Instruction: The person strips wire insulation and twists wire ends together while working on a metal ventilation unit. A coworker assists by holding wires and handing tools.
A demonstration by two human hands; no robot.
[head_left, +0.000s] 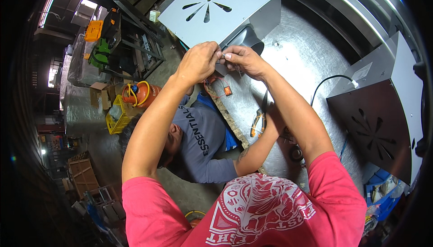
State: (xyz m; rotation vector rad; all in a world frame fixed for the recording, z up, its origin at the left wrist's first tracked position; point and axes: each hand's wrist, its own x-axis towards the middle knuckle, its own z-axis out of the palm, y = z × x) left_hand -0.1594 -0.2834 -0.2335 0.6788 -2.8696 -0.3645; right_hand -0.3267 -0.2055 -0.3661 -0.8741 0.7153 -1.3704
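Observation:
My left hand [199, 61] and my right hand [246, 61] meet fingertip to fingertip, both closed in a pinch on a thin wire [223, 56]. Fingers cover most of it, and fine strands dangle below my right hand. Just beyond them stands a light grey metal housing [219, 10] with petal-shaped slots in its top. A dark rounded duct piece [246, 38] sticks out of its near side. Below my hands, a small orange device [228, 91] with red leads lies by the table's edge.
A co-worker in a grey-blue shirt [203, 134] crouches at left, one arm reaching onto the metal table [306, 57] beneath my right forearm. Near that arm lie orange-and-black pliers [258, 121]. A second slotted housing [374, 120] with a black cable stands right. An orange gas cylinder [146, 94] is on the floor.

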